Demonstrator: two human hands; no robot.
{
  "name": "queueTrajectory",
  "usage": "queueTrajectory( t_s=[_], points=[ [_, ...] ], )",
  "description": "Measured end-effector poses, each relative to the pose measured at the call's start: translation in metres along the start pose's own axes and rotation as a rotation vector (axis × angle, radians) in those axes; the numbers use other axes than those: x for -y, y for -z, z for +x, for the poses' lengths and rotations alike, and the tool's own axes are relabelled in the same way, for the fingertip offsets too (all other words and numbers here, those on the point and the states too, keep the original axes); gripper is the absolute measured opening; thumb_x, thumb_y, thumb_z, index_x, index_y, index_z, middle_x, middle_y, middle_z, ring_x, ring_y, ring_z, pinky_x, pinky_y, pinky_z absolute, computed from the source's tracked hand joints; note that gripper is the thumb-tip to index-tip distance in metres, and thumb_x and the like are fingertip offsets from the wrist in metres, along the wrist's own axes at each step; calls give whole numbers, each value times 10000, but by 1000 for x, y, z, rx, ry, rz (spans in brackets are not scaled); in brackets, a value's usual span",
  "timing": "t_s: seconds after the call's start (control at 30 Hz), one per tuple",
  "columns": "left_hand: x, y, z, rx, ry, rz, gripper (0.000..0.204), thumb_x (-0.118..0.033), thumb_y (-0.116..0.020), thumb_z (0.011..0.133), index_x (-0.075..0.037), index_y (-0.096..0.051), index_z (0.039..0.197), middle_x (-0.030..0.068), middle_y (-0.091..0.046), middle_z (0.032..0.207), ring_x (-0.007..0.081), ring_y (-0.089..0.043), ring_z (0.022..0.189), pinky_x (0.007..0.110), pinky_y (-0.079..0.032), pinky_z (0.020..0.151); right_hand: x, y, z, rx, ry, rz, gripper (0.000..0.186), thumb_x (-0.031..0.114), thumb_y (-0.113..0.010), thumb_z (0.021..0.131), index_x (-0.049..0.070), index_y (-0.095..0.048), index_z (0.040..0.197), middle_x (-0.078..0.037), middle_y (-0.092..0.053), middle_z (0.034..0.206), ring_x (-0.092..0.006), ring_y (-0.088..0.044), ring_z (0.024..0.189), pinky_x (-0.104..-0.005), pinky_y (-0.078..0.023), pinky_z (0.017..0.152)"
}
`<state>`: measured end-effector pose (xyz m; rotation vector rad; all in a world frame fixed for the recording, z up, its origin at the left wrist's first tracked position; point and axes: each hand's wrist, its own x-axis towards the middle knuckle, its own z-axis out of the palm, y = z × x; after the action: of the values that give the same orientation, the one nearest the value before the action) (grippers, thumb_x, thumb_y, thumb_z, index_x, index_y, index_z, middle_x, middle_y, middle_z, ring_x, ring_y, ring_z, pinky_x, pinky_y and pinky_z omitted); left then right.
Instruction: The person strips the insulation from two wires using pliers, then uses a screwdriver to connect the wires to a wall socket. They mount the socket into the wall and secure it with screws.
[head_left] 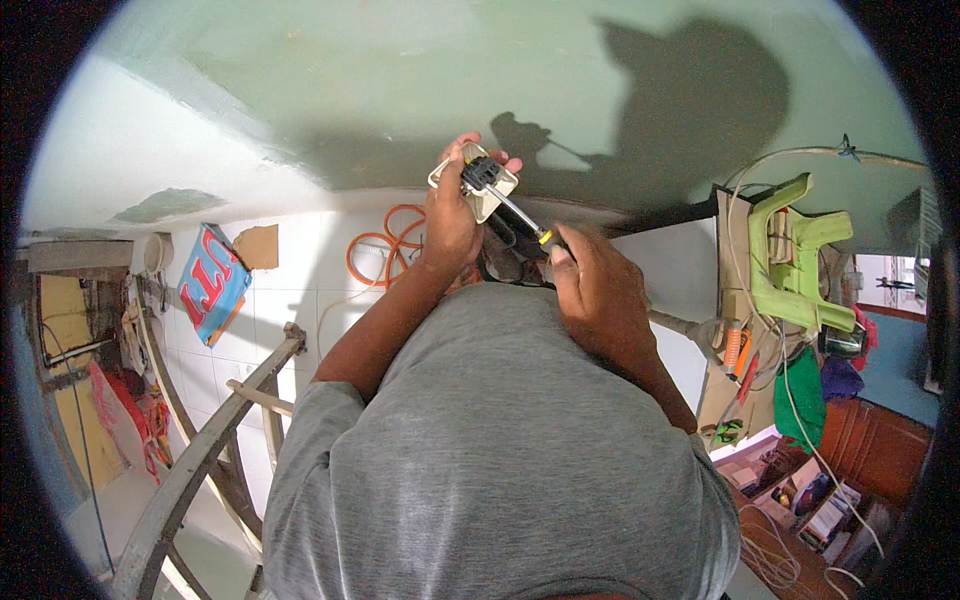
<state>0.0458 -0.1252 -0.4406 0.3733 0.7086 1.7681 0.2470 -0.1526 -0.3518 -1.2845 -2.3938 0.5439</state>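
Observation:
My left hand [452, 228] grips a white square electrical plate [487, 208] with its back side up, fingers around its far and left edges. A black module, likely a switch or socket [482, 171], is fixed in the middle of that plate. In my closed right hand [605, 282] is a screwdriver [520, 212] with a yellow and black handle. Its metal shaft slants up and left, and the tip meets the black module. Exactly which screw or slot it touches is too small to tell.
A wooden ladder [205, 445] stands at the left. Orange tubing [362, 262] lies coiled on the white tiles. On the right are a green plastic stool [765, 285], orange-handled tools [738, 347], a hanging pale cable [795, 390] and boxes of items [830, 515]. A greenish wall [400, 90] rises ahead.

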Motion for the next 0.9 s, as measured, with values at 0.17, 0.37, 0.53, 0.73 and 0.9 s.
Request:
queueTrajectory(
  t_s=[0.17,0.37,0.53,0.73,0.9],
  points=[
    [15,-6,2,24,43,-23,432,-331,-362,1114,-23,-434,1408,215,-659,1135,332,-707,1089,420,-606,896,-3,25,-2,45,36,-106,412,215,-673,933,42,-660,1307,-161,-603,951,-357,-639,887,-474,-512,799],
    [23,-16,5,124,5,184,438,-345,-387,1112,-24,-460,1401,222,-668,1177,327,-705,1114,422,-590,936,-13,14,-8,-18,-54,-146,404,216,-609,958,94,-654,1341,-151,-596,982,-337,-633,923,-492,-509,795],
    [24,-14,4,92,7,324,477,-361,-384,1104,-29,-453,1440,228,-666,1226,331,-668,1166,443,-542,1009,-23,24,-5,-24,28,-74,416,169,-630,914,110,-665,1324,-137,-567,936,-327,-611,874,-504,-506,768],
    [25,-18,15,122,180,185,535,-425,-403,1101,-5,-469,1427,217,-644,1256,333,-659,1168,450,-538,1012,-35,20,-6,-127,43,-90,413,120,-689,851,129,-692,1263,-130,-537,899,-304,-593,899,-459,-510,761],
    [27,-25,26,67,249,213,602,-456,-380,1098,-1,-437,1488,232,-595,1346,362,-595,1278,494,-487,1099,-45,41,-12,-24,-135,-43,357,166,-717,860,119,-696,1213,-145,-599,982,-336,-610,998,-485,-512,866]
  ],
)
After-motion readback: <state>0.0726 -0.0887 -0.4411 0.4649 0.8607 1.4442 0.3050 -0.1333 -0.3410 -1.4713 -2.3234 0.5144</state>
